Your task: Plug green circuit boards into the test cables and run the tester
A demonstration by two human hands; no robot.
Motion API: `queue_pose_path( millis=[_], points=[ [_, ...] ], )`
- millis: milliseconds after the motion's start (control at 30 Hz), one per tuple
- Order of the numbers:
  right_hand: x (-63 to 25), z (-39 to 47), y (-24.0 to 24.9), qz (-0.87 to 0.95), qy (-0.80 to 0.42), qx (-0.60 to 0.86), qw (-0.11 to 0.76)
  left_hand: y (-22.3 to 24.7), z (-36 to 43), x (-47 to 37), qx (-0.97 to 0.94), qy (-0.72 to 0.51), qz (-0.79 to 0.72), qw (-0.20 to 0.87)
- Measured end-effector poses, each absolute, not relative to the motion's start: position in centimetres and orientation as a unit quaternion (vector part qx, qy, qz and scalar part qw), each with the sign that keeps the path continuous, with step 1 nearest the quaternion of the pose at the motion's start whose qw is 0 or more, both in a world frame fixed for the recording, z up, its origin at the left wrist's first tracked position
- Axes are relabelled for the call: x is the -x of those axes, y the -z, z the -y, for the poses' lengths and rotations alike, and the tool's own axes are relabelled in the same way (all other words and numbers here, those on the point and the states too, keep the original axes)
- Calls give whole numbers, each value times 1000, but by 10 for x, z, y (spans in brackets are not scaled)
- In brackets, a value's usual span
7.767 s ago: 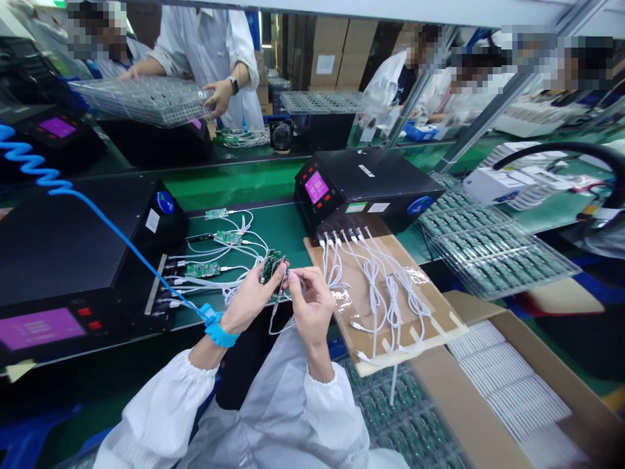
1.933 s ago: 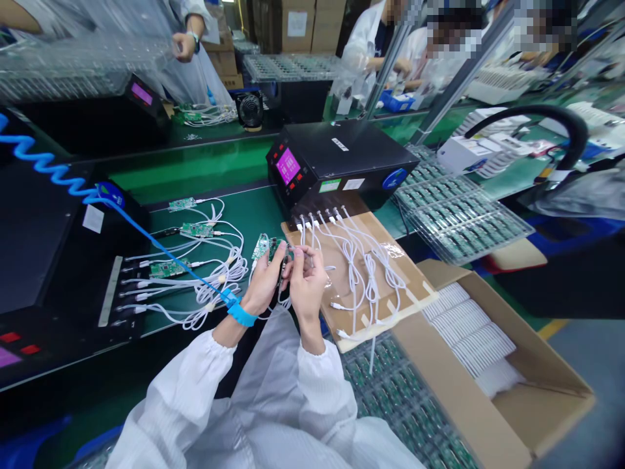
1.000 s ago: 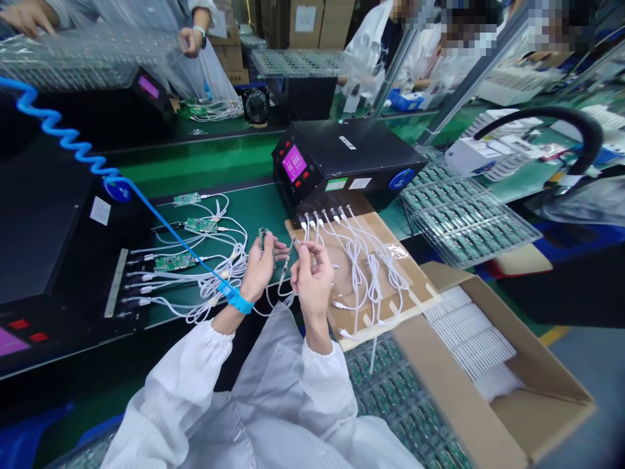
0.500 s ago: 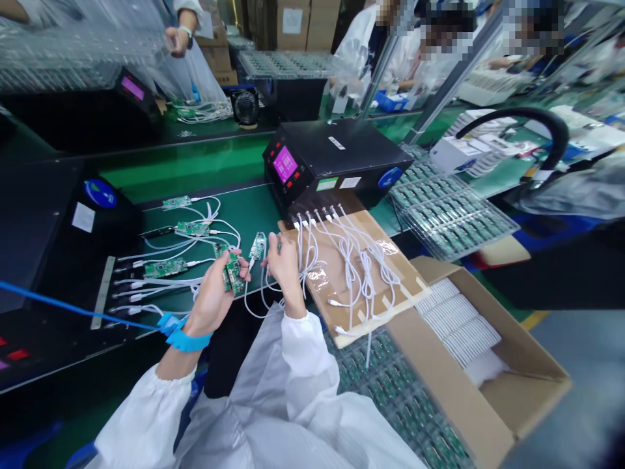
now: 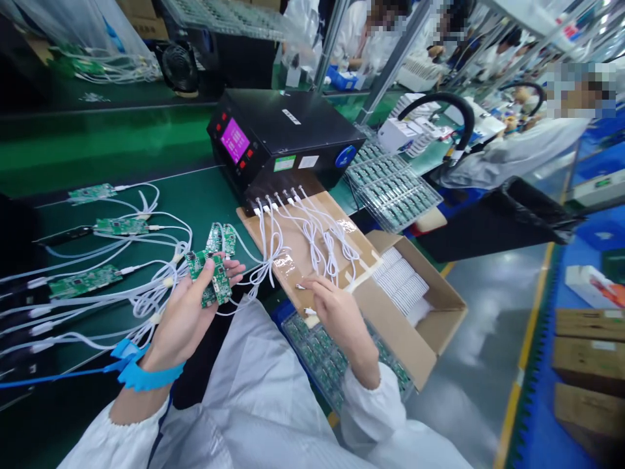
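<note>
My left hand [image 5: 188, 306], with a blue wrist strap, is closed around several green circuit boards [image 5: 217, 283], its thumb across them. Just beyond its fingers, two small boards [image 5: 228, 241] lie on the bench, with a white cable running from them. My right hand [image 5: 339, 316] is over the near edge of the cardboard sheet [image 5: 288, 244]. Its thumb and forefinger pinch a white cable [image 5: 301, 286] close to the plug. Another loose cable plug [image 5: 310, 312] lies below it. More white cables [image 5: 312, 238] run in loops from the black tester [image 5: 293, 124].
Wired boards [image 5: 88, 281] lie on the green bench at left. A carton [image 5: 442, 332] of white items stands at right, beside trays of boards [image 5: 322, 355]. Another board tray [image 5: 395, 189] is behind. A black bin [image 5: 508, 221] and co-workers are farther right.
The view has swung to the right. My right hand has moved from the small boards by my left hand to a cable end on the cardboard. My left hand still holds its boards.
</note>
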State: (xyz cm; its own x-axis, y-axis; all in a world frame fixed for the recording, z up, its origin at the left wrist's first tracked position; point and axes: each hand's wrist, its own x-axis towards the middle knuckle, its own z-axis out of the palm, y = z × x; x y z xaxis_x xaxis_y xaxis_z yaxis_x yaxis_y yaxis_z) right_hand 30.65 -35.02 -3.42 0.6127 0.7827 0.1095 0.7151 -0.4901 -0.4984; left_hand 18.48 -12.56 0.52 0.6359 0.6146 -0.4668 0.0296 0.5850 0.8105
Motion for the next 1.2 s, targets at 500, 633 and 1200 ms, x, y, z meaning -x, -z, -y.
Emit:
queue_pose_path(
  millis=[500, 633, 1200],
  points=[
    [-334, 351, 38, 514, -71, 844, -134, 14, 156, -207, -434, -79, -349, 827],
    [-332, 345, 41, 457, -63, 885, 58, 21, 158, -215, -420, -124, -343, 831],
    [-306, 318, 43, 360, -57, 758, 541, 26, 154, -236, -379, -223, -322, 839]
  ],
)
